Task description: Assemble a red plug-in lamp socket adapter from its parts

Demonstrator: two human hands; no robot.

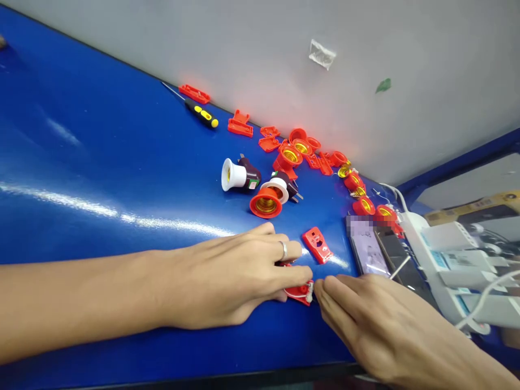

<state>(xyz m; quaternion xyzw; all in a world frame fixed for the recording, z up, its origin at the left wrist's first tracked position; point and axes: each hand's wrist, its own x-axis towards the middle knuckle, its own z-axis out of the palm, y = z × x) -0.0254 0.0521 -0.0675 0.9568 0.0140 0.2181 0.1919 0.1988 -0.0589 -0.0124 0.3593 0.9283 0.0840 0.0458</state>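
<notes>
My left hand (239, 271), with a ring on one finger, is closed on a red plastic casing (300, 291) low over the blue table. A white wire and a whitish lump show at the casing's right end; the rest lies hidden under my fingers. My right hand (369, 317) is pinched at that right end, and whatever its fingertips hold is hidden. Just above my hands lies a loose red cover (317, 245) with holes in it. Farther off, a red lamp socket (266, 203) with a brass-coloured thread sits beside a white socket (276, 188) with a dark plug.
Another white socket with plug (235, 174) lies nearby. A black-and-yellow screwdriver (202, 115) and several red shells (240, 124) and sockets (290, 156) line the grey wall (260, 49). At right are a phone (368, 244) and a white power strip (430, 265) with chargers.
</notes>
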